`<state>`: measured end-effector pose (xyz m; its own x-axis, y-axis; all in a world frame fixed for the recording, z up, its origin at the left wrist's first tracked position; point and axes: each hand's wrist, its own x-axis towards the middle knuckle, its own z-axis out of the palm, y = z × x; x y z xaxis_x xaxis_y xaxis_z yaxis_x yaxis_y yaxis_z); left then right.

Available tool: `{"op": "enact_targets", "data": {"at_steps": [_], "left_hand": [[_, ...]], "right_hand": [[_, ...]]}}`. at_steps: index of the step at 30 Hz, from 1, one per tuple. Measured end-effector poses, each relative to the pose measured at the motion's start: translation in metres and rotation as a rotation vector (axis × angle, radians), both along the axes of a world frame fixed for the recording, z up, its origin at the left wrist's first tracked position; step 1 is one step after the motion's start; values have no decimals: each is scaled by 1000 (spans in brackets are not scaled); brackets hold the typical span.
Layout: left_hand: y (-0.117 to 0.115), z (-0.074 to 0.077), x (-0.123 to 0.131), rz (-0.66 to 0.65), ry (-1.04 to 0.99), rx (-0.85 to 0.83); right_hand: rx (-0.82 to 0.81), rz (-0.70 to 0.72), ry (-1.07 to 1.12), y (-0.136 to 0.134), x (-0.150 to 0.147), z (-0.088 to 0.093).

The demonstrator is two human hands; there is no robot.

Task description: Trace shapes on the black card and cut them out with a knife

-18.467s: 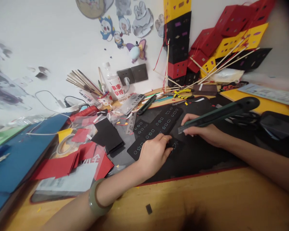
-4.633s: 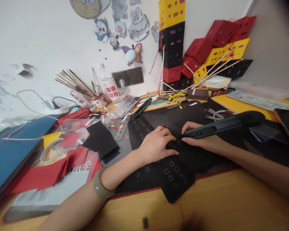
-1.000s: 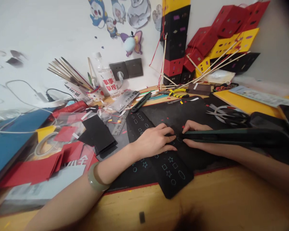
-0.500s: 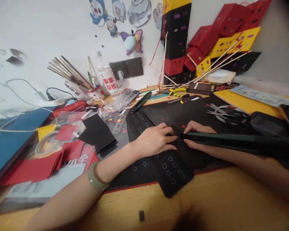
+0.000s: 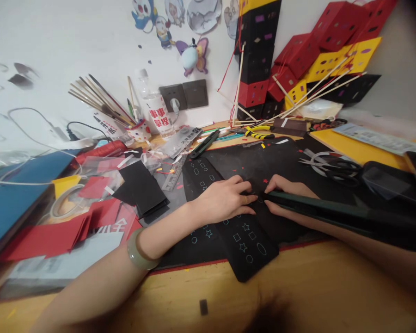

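**Desk, both hands on one black card strip**

- 9 o'clock of the hands: loose sheets of matte red paper (image 5: pixel 55 233), creased and overlapping. One roll of tape (image 5: pixel 64 206) lies under clear film. One folded stack of black card (image 5: pixel 142 187) has square edges.
- Left wrist: one smooth, pale green bangle (image 5: pixel 138 252).
- Black card strip (image 5: pixel 244 240): long, matte and creased into panels. It lies on the black cutting mat (image 5: pixel 291 159) and runs from 11 o'clock down to 5 o'clock, with its near end over the mat's red edge onto the wooden desk. Small shapes are outlined on it in pale blue. The near panel shows two stars, two squares, one oval and one circle. The far panel has more, too small to count.
- Left hand (image 5: pixel 225 201): palm down on the middle of the strip, fingers straight and slightly fanned, pressing it flat. One thin ring sits on a finger.
- Right hand (image 5: pixel 286 192): just beside the left at 3 o'clock. Its fingers are curled tight around the front of one cutter (image 5: pixel 333 212), which has a long, dark green, smooth handle. The tip meets the strip between the two hands, and the handle trails out to 4 o'clock over the forearm.
- 2 o'clock of the hands: one pair of scissors (image 5: pixel 329 164) on the mat.
- 12 to 1 o'clock, against the wall: stacked paper boxes (image 5: pixel 258 55) in red, yellow and black, punched with small holes. Thin wooden sticks lean across them.
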<state>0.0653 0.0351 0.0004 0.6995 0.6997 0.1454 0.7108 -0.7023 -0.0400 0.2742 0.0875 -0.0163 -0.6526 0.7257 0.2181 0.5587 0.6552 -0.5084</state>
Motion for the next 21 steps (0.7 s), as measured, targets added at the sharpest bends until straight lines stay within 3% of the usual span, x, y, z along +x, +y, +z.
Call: {"op": "enact_targets", "data": {"at_steps": [21], "left_hand": [[0,0,1,6,47,9]], "right_hand": [[-14,111,-16,-8,0,9]]}}
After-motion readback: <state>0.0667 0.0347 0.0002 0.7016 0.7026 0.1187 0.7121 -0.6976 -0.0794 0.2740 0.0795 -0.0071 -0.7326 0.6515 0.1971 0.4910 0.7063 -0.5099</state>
